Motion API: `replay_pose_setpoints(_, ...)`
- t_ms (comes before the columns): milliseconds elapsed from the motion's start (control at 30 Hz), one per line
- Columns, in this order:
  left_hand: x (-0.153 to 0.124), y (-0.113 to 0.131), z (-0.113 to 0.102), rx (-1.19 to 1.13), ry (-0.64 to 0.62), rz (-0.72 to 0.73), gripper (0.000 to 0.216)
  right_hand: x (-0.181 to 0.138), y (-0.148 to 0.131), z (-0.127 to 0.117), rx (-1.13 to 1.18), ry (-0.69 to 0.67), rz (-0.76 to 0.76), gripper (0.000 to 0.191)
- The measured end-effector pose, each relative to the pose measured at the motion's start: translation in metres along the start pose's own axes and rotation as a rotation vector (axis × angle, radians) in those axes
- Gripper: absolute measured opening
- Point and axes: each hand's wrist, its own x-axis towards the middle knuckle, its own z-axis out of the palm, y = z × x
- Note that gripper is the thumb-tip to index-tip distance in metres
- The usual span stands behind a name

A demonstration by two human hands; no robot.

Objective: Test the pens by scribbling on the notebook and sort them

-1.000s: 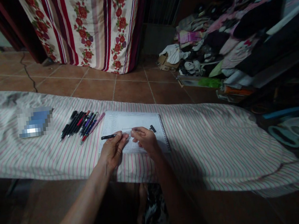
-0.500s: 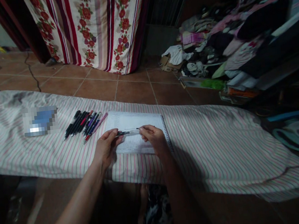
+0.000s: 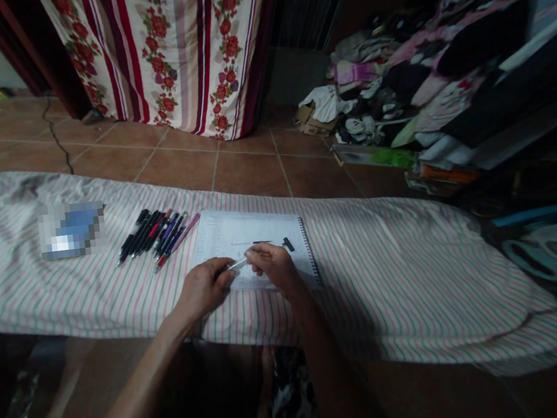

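Observation:
My left hand (image 3: 207,285) pinches the left end of a slim clear pen barrel (image 3: 237,264) above the notebook's lower half. The fingertips of my right hand (image 3: 272,263) close on the barrel's other end. Under and around the hands lies an open spiral notebook (image 3: 240,227) with writing on its page and the coil on the right. A small black pen part (image 3: 288,243) rests on the page just beyond my right hand; its exact kind is unclear. A thin dark stick (image 3: 262,242) shows just above the right fingers, too small to identify.
Left of the notebook lies a bunch of pens (image 3: 158,233), with a blurred-out bluish object (image 3: 74,230) further left. A striped cloth (image 3: 396,269) covers the long low surface. Beyond are tiled floor (image 3: 248,169), a floral curtain (image 3: 181,59) and heaped clothes (image 3: 408,73) at right.
The hands have drawn closer together and tilted the barrel, its left end lower. The dark section earlier beside my left fingers no longer shows there. A black part now shows on the notebook's right side.

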Motion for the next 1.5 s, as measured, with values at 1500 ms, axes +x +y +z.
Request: replay_pose_setpoints(1500, -0.001, -0.007, 0.001, 0.398, 0.092, 0.161, 0.027, 0.004, 0.007, 0.029, 0.099, 0.117, -0.132, 0.019)
